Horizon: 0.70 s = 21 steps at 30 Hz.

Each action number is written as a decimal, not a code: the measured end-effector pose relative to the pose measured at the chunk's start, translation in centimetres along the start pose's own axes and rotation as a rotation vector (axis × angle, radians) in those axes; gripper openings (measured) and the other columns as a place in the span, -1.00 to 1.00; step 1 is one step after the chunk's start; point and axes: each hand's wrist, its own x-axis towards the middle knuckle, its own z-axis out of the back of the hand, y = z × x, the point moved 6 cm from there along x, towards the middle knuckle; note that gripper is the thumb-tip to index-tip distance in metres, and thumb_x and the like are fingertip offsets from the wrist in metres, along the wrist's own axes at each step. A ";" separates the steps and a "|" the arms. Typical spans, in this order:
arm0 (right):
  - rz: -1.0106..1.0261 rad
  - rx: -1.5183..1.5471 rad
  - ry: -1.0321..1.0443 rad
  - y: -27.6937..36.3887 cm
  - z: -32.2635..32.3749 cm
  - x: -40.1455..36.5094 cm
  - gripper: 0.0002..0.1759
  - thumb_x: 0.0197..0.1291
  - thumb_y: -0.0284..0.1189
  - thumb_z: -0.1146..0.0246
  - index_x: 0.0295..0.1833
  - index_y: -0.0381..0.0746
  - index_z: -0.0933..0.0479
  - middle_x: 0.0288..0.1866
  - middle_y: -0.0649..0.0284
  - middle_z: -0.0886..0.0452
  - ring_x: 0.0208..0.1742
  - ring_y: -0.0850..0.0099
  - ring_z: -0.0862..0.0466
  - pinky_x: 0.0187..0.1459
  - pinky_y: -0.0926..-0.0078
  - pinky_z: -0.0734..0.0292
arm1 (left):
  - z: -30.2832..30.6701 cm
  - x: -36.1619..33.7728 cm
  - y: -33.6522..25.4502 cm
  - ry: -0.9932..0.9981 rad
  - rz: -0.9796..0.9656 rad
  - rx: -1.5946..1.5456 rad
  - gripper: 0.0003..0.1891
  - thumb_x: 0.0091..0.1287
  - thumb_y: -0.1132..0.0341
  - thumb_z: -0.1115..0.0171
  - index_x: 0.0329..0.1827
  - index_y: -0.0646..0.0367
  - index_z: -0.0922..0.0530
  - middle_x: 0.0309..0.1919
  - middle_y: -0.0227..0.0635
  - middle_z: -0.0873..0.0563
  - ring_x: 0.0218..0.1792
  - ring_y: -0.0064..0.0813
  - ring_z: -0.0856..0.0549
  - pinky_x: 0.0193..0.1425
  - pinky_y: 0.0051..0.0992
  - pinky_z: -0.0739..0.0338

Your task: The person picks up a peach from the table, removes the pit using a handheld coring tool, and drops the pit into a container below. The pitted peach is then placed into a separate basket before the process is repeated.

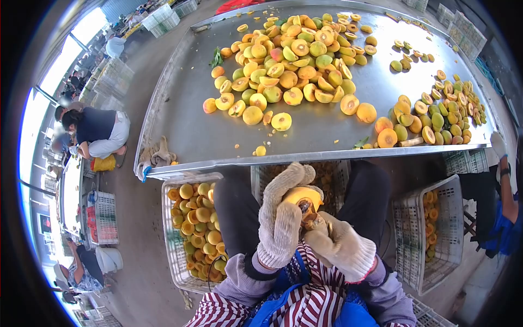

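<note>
My left hand (pixel 280 218), in a knitted work glove, is closed around a yellow peach half (pixel 303 195) above my lap. The cut side of the peach faces my right hand, and its middle is dark brown. My right hand (pixel 343 248), also gloved, has its fingers bent together against the fruit's lower edge. A small brownish thing shows at those fingertips; whether it is a tool or part of the fruit I cannot make out.
A metal table (pixel 201 141) in front bears a heap of halved peaches (pixel 289 60) and a second group (pixel 436 117) at right. Crates of peaches stand by my left knee (pixel 196 229) and at right (pixel 408 229). Co-workers sit at left (pixel 98 131) and far right (pixel 506 201).
</note>
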 end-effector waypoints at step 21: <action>-0.096 1.151 0.752 -0.9 -3.0 -1.8 -0.62 0.51 -0.14 -0.13 -0.15 -0.28 -0.51 -0.56 0.41 -0.41 -0.62 0.69 -0.37 -0.62 0.74 -0.25 | -3.3 4.9 -4.8 0.578 0.089 0.496 -0.76 0.34 0.34 -0.25 -0.09 0.36 -0.70 -0.16 -0.02 -0.79 -0.19 -0.20 -0.80 -0.08 -0.31 -0.68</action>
